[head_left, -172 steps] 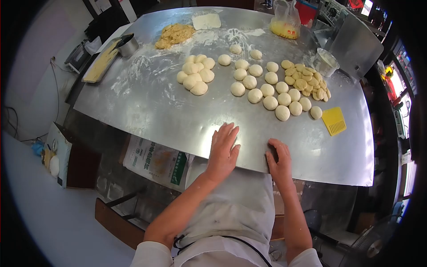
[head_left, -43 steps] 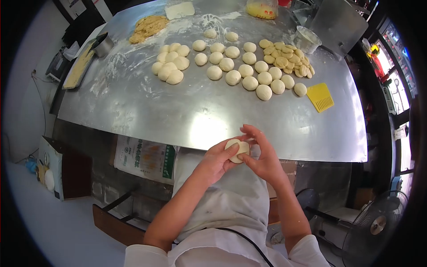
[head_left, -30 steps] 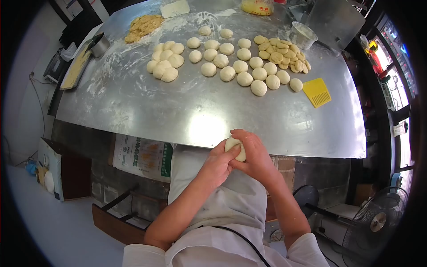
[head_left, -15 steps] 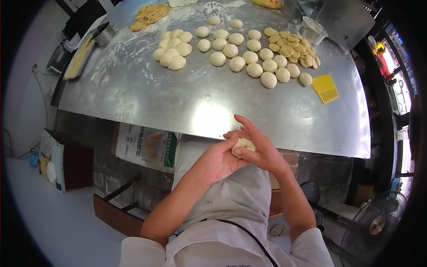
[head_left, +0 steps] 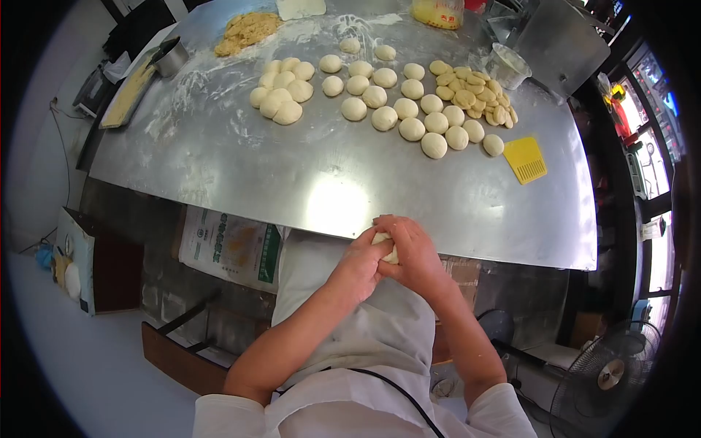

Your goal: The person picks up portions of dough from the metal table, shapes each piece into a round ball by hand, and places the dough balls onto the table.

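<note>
Between my two hands, at the table's front edge, is a piece of white dough (head_left: 389, 252), mostly covered by fingers. My left hand (head_left: 358, 263) wraps round it from the left, and my right hand (head_left: 412, 254) closes over it from the right, fingers on top. Farther back on the metal table (head_left: 241, 168), several round dough balls (head_left: 434, 145) sit spaced apart. A cluster of touching dough balls (head_left: 281, 93) lies to their left. Flat yellowish dough pieces (head_left: 467, 91) are heaped at the right, with a yellow scraper (head_left: 525, 160) in front of them.
A rough yellow-brown dough mass (head_left: 247, 33) lies at the back left, near a metal pot (head_left: 170, 58) and a long tray (head_left: 130, 95). At the back right are a plastic tub (head_left: 509, 67) and a bag of yellow liquid (head_left: 438, 12). A fan (head_left: 610, 374) stands lower right.
At first both hands were empty over the table edge; now they enclose dough. Since half a second ago, my right hand's raised fingers have folded down over it.
</note>
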Tool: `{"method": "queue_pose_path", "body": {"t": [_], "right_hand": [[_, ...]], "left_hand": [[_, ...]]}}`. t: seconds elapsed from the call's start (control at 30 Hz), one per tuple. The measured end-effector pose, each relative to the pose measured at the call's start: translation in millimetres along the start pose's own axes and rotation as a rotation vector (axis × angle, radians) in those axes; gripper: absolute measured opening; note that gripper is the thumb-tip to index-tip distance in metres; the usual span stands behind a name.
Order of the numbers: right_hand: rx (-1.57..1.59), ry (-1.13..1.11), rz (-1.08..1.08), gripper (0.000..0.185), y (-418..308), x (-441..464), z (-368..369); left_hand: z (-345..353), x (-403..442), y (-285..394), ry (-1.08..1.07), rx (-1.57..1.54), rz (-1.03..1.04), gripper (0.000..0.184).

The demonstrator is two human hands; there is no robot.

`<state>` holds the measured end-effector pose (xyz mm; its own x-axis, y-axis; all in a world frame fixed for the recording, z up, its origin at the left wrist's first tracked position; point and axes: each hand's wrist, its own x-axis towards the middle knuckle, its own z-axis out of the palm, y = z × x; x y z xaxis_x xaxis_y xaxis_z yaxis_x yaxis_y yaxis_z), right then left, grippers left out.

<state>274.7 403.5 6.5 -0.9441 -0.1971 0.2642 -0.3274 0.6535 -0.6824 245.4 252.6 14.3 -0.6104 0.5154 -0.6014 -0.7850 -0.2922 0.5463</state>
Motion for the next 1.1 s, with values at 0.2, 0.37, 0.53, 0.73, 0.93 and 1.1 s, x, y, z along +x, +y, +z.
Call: {"method": "queue_pose_path", "body": {"t": [0.2,0.37,0.53,0.73,0.93,1.1], "right_hand": [[0.248,-0.015,0.103,0.062,-14.0,0.5,-5.2],[0.437,-0.023,0.198,0.049,-22.7,-0.9,-1.1],[0.260,0.108,0.070,0.033,-21.9,6.8,0.4],[0.312,0.169,0.118,0.044,-36.4,19.3,13.2],[0.616,-0.055,0.194,0.059,-54.5,30.1,-11.0],[0.400,-0.097,0.233,0.042,-22.0,23.9,10.9]], "left_hand": [[-21.0,-9.7,13.5,-0.394,-0.350,-0.057,0.044],[-7.9,-34.0,26.2,-0.267,0.140,0.004,0.047],[-11.0,-35.2,28.3,-0.290,-0.125,0.074,0.050],[-22.0,-19.9,-2.8,-0.273,-0.159,0.287,0.052],[-35.3,-26.4,-1.2,-0.236,-0.132,0.255,0.051],[-27.7,-27.7,0.7,-0.182,0.041,0.240,0.059]]}}
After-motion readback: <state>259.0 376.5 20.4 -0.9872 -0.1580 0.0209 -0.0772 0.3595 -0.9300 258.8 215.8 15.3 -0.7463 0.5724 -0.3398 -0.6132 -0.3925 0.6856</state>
